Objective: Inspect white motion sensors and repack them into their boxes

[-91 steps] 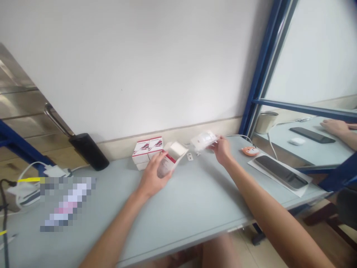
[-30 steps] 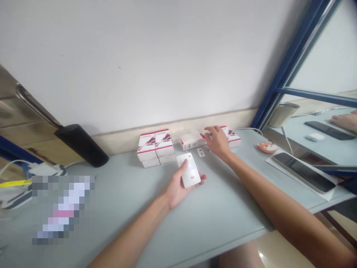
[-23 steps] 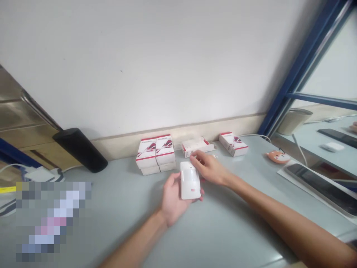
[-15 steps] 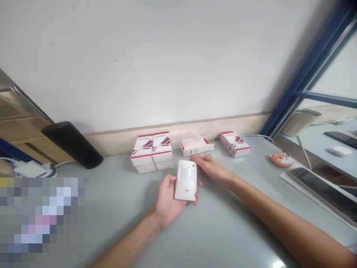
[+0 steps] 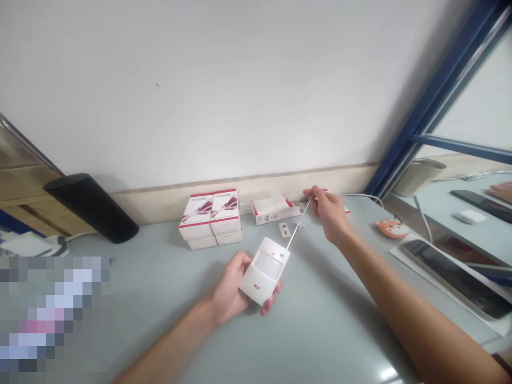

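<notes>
My left hand (image 5: 230,292) is closed around a white motion sensor (image 5: 261,280), which has a curved lens window and a small red mark. The sensor lies tilted, its top toward the upper right. From its top edge a thin antenna (image 5: 298,224) runs out at a slant. My right hand (image 5: 331,216) pinches the antenna's far end between thumb and fingers. A small white bracket (image 5: 284,230) rests on the table between the sensor and an opened red-and-white box (image 5: 275,211).
Stacked red-and-white boxes (image 5: 210,216) stand by the wall; another is mostly hidden behind my right hand. A black cylinder (image 5: 92,208) leans at left. At right are an orange animal-face item (image 5: 392,228) and a phone (image 5: 454,277) on white paper. A blue frame (image 5: 424,101) borders the mirror-like panel.
The sensor came into my left hand after the box and clear packaging were set down. My right hand moved from the sensor's top up and right, and the antenna now shows drawn out.
</notes>
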A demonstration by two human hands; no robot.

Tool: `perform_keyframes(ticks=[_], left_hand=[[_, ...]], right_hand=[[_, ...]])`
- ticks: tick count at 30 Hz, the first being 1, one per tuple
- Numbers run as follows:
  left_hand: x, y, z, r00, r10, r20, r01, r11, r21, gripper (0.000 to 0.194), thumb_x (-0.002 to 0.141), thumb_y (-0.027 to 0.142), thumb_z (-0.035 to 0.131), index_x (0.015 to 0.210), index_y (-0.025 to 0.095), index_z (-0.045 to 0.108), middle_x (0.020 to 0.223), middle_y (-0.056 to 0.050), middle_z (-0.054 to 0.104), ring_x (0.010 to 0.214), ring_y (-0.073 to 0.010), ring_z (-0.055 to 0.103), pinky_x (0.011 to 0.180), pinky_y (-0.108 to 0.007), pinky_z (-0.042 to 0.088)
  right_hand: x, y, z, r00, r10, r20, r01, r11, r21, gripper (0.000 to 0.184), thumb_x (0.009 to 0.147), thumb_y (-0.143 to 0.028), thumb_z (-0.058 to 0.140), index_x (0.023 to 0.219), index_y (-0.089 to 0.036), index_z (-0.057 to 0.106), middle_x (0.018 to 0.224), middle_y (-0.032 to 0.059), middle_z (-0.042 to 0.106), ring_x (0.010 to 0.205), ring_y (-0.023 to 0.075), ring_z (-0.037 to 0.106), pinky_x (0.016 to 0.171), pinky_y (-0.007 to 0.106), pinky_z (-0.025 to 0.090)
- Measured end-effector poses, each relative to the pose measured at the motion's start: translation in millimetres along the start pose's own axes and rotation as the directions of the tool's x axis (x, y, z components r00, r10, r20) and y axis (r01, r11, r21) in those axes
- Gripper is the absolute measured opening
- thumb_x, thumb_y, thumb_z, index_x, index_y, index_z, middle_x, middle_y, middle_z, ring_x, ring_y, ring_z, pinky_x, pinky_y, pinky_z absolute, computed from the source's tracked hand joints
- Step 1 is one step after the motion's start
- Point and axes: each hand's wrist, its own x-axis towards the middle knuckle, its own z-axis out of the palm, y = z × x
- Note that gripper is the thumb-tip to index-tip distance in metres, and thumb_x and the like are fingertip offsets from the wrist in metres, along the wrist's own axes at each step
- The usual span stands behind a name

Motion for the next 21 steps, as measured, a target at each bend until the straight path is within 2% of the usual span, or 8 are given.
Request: perform_keyframes(ticks=[4, 9, 16, 21], left_hand=[[-1.6, 3.7, -2.1, 0.995, -0.093, 0.032, 0.091, 0.994, 0.054, 0.05, 0.09, 0.049, 0.036, 0.101, 0.009, 0.066, 0.082, -0.013, 0.067, 0.061, -0.0224, 0.062, 0.059, -0.033, 0.044], [-4.0, 5.2, 0.3, 0.993, -0.115, 0.039, 0.111, 0.991, 0.081, 0.049, 0.09, 0.05, 0.038, 0.101, 0.01, 0.065, 0.081, -0.013, 0.066, 0.062, -0.0223, 0.06, 0.06, -0.033, 0.044], [-2.3, -1.2, -4.1, 0.99, -0.115, 0.087, 0.115, 0.993, 0.005, 0.049, 0.09, 0.048, 0.042, 0.11, 0.01, 0.066, 0.085, -0.015, 0.068, 0.064, -0.025, 0.064, 0.06, -0.035, 0.046], [-1.5, -2.3, -4.5, 0.989, -0.099, 0.112, 0.101, 0.995, -0.009, 0.051, 0.091, 0.046, 0.042, 0.11, 0.006, 0.068, 0.087, -0.017, 0.069, 0.065, -0.0259, 0.066, 0.061, -0.035, 0.047]], right_hand=[[20.7, -2.4, -19.6, 0.994, 0.026, -0.102, -0.005, 0.98, 0.199, 0.032, 0.086, -0.048, 0.073, 0.088, -0.016, 0.074, 0.061, -0.007, 0.036, 0.052, 0.008, 0.024, 0.046, 0.024, 0.02], [34.5, -2.9, -36.2, 0.983, -0.027, -0.181, 0.07, 0.97, 0.234, 0.035, 0.085, -0.052, 0.075, 0.088, -0.017, 0.074, 0.064, -0.0066, 0.039, 0.05, 0.0068, 0.025, 0.044, 0.023, 0.023], [36.9, 15.8, -33.9, 0.991, 0.074, -0.111, -0.045, 0.969, 0.244, 0.046, 0.078, -0.064, 0.08, 0.094, -0.022, 0.074, 0.07, -0.0059, 0.044, 0.049, 0.0068, 0.03, 0.042, 0.025, 0.028], [39.7, 12.8, -36.2, 0.998, 0.066, 0.009, -0.065, 0.95, 0.305, 0.053, 0.073, -0.07, 0.084, 0.089, -0.023, 0.066, 0.062, -0.0085, 0.035, 0.05, 0.0087, 0.031, 0.042, 0.025, 0.03]])
